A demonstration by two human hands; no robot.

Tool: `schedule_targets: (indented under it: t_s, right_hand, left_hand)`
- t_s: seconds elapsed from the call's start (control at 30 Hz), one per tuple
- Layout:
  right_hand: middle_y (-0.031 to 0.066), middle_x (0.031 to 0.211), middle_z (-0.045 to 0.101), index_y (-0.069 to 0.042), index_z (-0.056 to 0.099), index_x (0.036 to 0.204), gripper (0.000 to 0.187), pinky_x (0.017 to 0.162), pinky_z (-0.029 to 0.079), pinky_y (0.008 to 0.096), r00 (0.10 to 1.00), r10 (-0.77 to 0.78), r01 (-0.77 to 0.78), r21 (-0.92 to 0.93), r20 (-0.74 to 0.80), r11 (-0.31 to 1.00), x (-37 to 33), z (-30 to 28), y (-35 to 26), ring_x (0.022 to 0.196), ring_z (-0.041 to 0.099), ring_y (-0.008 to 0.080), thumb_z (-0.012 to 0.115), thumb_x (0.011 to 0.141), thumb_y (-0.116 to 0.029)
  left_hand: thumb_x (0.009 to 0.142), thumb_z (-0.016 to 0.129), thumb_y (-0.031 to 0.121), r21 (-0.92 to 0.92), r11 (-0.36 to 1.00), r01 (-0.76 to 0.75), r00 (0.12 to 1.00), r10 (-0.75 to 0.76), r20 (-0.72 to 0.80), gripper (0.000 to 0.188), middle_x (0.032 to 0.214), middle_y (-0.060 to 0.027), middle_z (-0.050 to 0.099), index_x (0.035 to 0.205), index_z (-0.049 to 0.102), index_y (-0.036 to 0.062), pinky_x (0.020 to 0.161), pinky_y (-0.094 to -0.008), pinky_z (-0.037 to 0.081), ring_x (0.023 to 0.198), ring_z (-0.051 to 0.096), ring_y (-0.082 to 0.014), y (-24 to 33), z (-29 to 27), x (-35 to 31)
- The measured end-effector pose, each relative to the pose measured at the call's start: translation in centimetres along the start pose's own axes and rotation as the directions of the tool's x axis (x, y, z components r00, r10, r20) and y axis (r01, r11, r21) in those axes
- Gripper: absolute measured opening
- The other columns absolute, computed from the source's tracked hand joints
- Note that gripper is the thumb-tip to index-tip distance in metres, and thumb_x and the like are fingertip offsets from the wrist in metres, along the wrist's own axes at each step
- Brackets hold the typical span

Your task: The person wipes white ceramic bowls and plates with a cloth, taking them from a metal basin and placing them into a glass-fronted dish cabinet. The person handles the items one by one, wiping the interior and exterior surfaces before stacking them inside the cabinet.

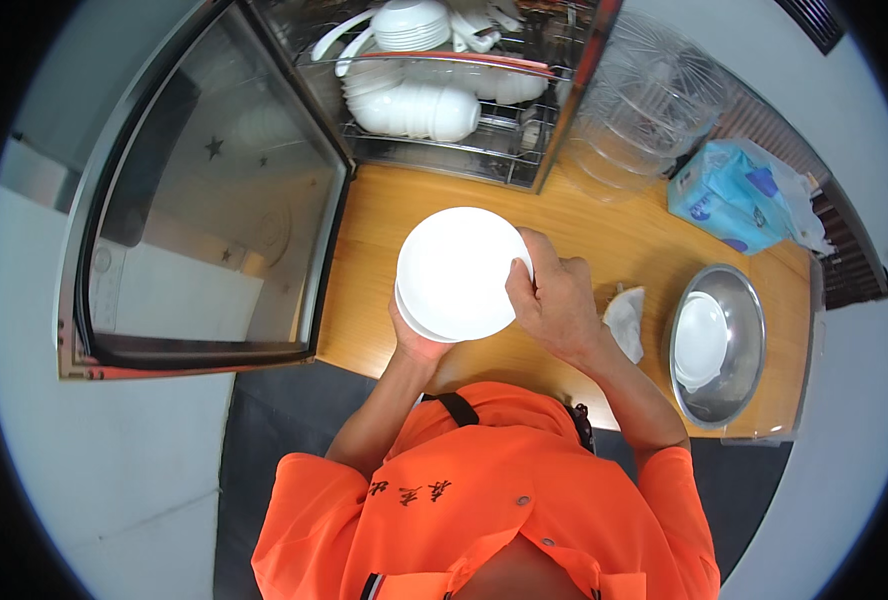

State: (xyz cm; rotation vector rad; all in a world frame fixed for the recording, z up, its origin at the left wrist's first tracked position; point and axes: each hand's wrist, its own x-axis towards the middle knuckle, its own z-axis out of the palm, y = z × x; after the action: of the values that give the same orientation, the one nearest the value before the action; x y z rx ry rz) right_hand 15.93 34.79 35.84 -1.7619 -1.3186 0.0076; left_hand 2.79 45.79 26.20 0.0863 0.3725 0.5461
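Note:
In front of my chest I hold a small stack of white round dishes (459,270), probably bowls. A second rim shows beneath the top dish at its lower left, and how deep they are I cannot tell. My left hand (419,335) is wrapped around the stack's lower left side, its fingers mostly hidden underneath. With the thumb on top, my right hand (554,295) grips the right edge of the upper dish. A crumpled white cloth (624,320) lies on the wooden counter (364,220) beside my right wrist.
Ahead stands a cabinet with wire racks (509,150) of white bowls (414,110) and spoons. Its glass door (214,200) hangs open at left. At right are a steel basin (749,350) holding white dishes (701,340), a blue tissue pack (729,195) and clear plastic covers (644,100).

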Motion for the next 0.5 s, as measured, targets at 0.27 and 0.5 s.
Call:
schedule_targets:
  t_s: [0.27,0.5]
  right_hand:
    - [0.0154,0.05,0.054,0.005,0.051,0.109,0.031,0.047,0.044,0.0428,0.993,-0.061,0.063,-0.016,0.103,0.998,-0.1,2.0,-1.0,0.044,0.056,0.0329,0.053,0.081,-0.006]
    - [0.0157,0.048,0.053,0.006,0.053,0.108,0.031,0.047,0.043,0.0448,0.981,-0.024,0.044,-0.1,0.195,0.994,-0.4,3.1,-0.5,0.043,0.054,0.034,0.052,0.08,-0.008]
  left_hand:
    - [0.091,0.038,0.046,0.045,0.994,-0.101,0.99,0.105,-0.093,0.053,0.126,-0.0098,0.054,0.128,0.05,0.0097,0.092,-0.0461,0.047,0.114,0.053,-0.0296,0.7,-1.4,-0.8]
    - [0.093,0.041,0.041,-0.03,0.992,-0.123,0.992,0.122,-0.022,0.046,0.121,-0.009,0.058,0.125,0.052,0.01,0.093,-0.0437,0.048,0.11,0.055,-0.0284,0.8,-1.1,-2.0]
